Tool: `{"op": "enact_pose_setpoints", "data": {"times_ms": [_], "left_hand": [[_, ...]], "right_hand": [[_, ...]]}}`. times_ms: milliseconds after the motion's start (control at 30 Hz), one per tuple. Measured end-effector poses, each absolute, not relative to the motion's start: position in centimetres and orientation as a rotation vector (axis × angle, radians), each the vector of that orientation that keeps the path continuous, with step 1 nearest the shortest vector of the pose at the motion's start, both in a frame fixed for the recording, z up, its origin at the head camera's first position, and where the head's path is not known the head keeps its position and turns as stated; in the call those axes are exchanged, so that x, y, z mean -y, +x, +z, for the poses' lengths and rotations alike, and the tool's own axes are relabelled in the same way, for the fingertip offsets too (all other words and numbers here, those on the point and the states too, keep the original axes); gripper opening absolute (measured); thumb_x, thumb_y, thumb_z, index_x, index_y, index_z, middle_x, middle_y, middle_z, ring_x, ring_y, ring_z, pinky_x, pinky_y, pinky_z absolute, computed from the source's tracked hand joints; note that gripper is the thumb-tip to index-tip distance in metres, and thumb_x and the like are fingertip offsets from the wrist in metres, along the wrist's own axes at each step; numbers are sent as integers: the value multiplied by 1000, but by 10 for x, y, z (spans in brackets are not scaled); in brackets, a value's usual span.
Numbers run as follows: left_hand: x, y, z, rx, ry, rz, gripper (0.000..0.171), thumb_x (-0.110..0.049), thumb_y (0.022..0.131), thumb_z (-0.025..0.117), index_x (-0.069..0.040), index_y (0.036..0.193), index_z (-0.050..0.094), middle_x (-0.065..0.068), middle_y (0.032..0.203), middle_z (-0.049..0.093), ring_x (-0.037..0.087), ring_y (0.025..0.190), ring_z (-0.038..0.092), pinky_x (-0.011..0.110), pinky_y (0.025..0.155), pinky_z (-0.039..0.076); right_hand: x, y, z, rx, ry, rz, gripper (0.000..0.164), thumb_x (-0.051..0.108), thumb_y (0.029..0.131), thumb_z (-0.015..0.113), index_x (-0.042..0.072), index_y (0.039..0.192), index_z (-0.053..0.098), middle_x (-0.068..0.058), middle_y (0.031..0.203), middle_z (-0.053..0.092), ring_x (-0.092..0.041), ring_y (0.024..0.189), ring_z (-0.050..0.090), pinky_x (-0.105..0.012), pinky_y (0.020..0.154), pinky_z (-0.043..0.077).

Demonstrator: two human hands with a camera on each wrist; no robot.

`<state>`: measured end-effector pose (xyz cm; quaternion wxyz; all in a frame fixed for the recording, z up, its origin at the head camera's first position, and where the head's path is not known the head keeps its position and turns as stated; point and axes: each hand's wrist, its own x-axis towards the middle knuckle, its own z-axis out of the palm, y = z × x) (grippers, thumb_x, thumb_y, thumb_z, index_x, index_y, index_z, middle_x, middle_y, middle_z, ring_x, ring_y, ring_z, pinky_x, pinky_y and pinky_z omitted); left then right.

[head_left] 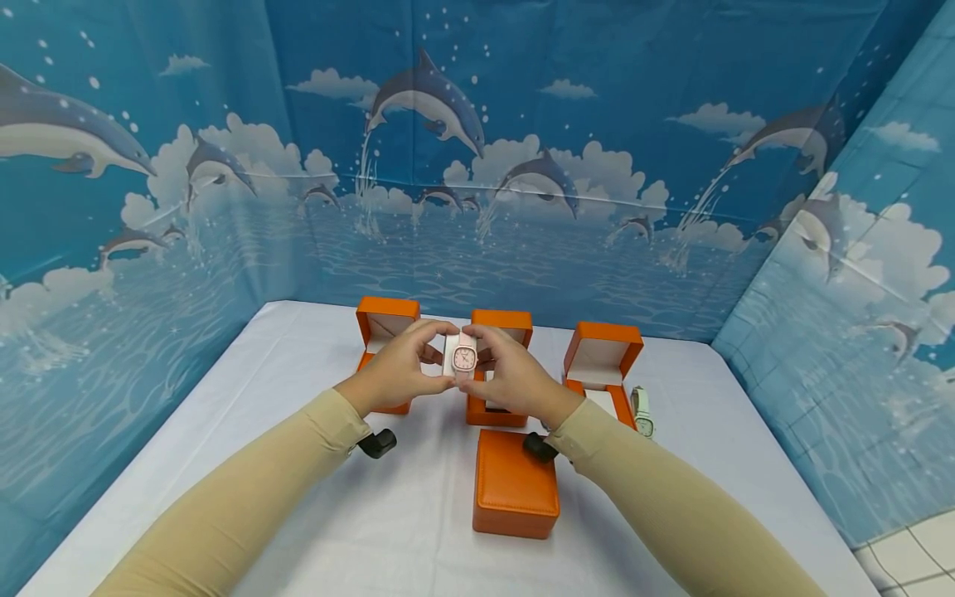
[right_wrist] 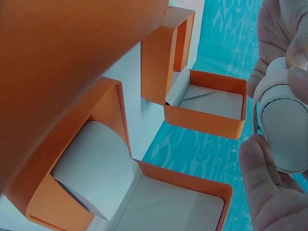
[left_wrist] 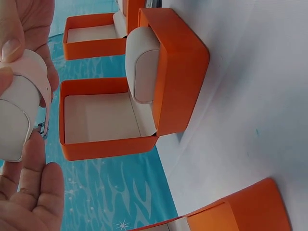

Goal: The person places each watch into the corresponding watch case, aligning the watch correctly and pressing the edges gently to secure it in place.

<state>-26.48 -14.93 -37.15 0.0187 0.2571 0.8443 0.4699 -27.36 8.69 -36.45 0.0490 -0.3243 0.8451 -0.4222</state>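
Between both hands is a wristwatch [head_left: 464, 358] with a pink strap and squarish face, wrapped round a white watch cushion [left_wrist: 12, 127]. My left hand [head_left: 403, 369] grips the cushion from the left. From the other side my right hand [head_left: 518, 377] pinches the watch and cushion, thumb and forefinger by the strap. The strap's buckle [left_wrist: 42, 129] hangs loose beside the cushion in the left wrist view. Behind the hands stands an open orange box [head_left: 501, 320] with a white cushion inside. Another open orange box [head_left: 388, 308], at the left, is partly covered by my left hand.
A third open orange box [head_left: 604, 336] stands at the right with a white cushion inside. Beside it lies a pale green watch [head_left: 642, 412]. A closed orange box [head_left: 516, 485] sits nearer on the white-covered table [head_left: 418, 514]. A dolphin-print curtain [head_left: 477, 249] hangs behind.
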Motion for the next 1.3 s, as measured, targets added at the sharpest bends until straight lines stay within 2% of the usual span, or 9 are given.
{"op": "enact_pose_setpoints", "data": {"times_ms": [67, 233, 400, 600, 800, 1000, 1167, 1300], "left_hand": [[149, -265, -371, -2627, 800, 1445, 68, -19, 91, 83, -23, 151, 52, 5, 155, 45, 20, 112, 67, 37, 95, 61], [149, -264, -370, -2619, 818, 1435, 68, -20, 92, 83, -23, 152, 52, 5, 155, 45, 21, 111, 66, 44, 95, 61], [150, -263, -370, -2610, 838, 1432, 68, -18, 92, 82, -22, 153, 51, 5, 155, 45, 22, 112, 65, 37, 92, 61], [151, -265, -369, -2589, 827, 1463, 69, -17, 93, 82, -21, 154, 50, 6, 156, 43, 23, 116, 68, 34, 92, 62], [152, -265, -367, -2608, 833, 1463, 71, -15, 93, 82, -16, 155, 49, 5, 156, 46, 23, 116, 67, 41, 95, 61], [155, -266, -366, -2594, 818, 1469, 71, -14, 93, 82, -18, 156, 48, 4, 157, 44, 23, 118, 68, 39, 97, 61], [159, -266, -365, -2606, 787, 1451, 74, -17, 93, 82, -20, 158, 47, 2, 158, 45, 20, 119, 67, 33, 91, 62], [163, -265, -364, -2635, 758, 1434, 75, -18, 93, 83, -23, 158, 47, 0, 155, 47, 19, 116, 67, 37, 91, 63]], "right_hand": [[-86, -273, -364, -2581, -990, -1283, 80, 18, 93, 82, 7, 159, 39, -14, 140, 55, -27, 117, 65, -52, 103, 58], [-86, -272, -363, -2610, -990, -1246, 77, 18, 93, 82, 8, 156, 40, -12, 135, 56, -25, 115, 64, -48, 102, 58], [-86, -271, -361, -2638, -996, -1210, 77, 20, 94, 82, 8, 156, 39, -11, 132, 57, -23, 113, 63, -42, 102, 58], [-86, -272, -362, -2632, -995, -1214, 84, 16, 93, 82, 8, 161, 33, -11, 136, 57, -24, 121, 63, -42, 107, 56], [-85, -272, -361, -2647, -934, -1194, 93, 15, 93, 82, 8, 166, 25, -11, 141, 59, -25, 124, 63, -42, 108, 55], [-83, -271, -359, -2653, -902, -1182, 94, 14, 92, 82, 7, 166, 25, -10, 142, 58, -26, 125, 63, -43, 110, 54], [-81, -270, -358, -2707, -897, -1146, 92, 17, 92, 84, 8, 166, 29, -11, 143, 60, -27, 124, 64, -44, 109, 55], [-76, -270, -359, -2764, -900, -1086, 90, 21, 92, 84, 7, 165, 32, -12, 142, 61, -27, 122, 66, -43, 103, 58]]}}
